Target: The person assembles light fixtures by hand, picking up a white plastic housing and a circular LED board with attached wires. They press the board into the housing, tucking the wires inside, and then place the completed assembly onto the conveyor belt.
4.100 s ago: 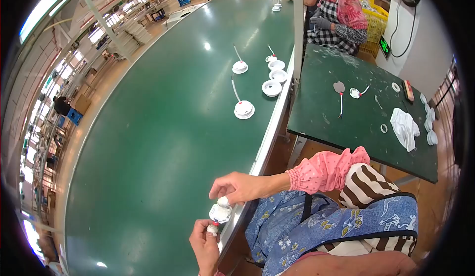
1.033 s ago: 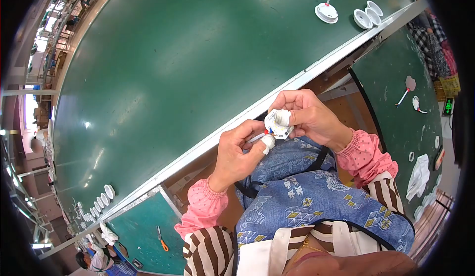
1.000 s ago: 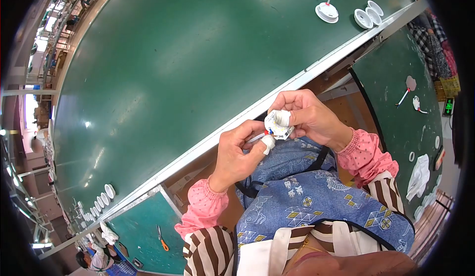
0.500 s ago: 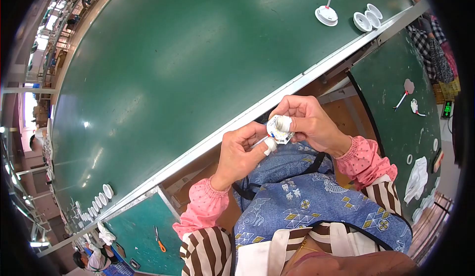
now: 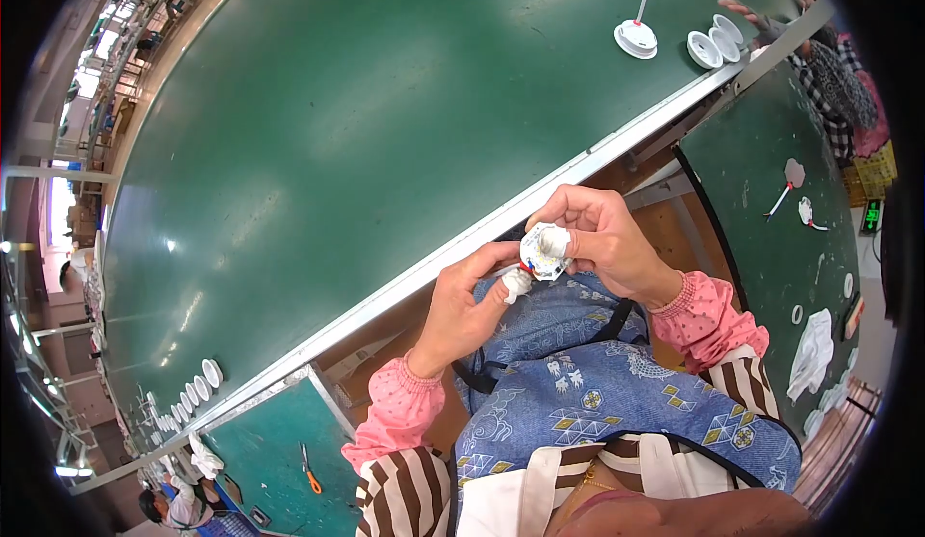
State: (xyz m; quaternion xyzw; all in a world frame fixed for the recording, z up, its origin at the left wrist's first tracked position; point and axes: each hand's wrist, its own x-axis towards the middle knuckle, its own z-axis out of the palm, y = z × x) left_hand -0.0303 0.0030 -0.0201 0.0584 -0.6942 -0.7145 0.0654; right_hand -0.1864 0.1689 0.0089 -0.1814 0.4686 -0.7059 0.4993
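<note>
Between my hands, over my lap, is a small white LED circuit board (image 5: 541,260) with tiny parts on its face and red and blue wires at its left edge. My right hand (image 5: 617,248) pinches the board by its right side; its thumb has a white wrap. From the left, my left hand (image 5: 464,301) closes on the wires beside the board, and its thumb is wrapped in white too. The fingertips and wraps hide part of the wires. On the right-hand side table lie two similar boards with leads, a grey-backed one (image 5: 794,173) and a white one (image 5: 806,211).
A large green table (image 5: 318,152) with a white edge lies ahead. White round housings (image 5: 705,50) and a wired lamp (image 5: 636,39) stand at upper right, near another person's hand (image 5: 740,7). Several white cups (image 5: 201,387) line the lower left, above orange-handled scissors (image 5: 310,470).
My left thumb and fingers have shifted slightly left and down along the wires, showing more red and blue. The board stays in my right hand. Another person's hand now reaches over the far table.
</note>
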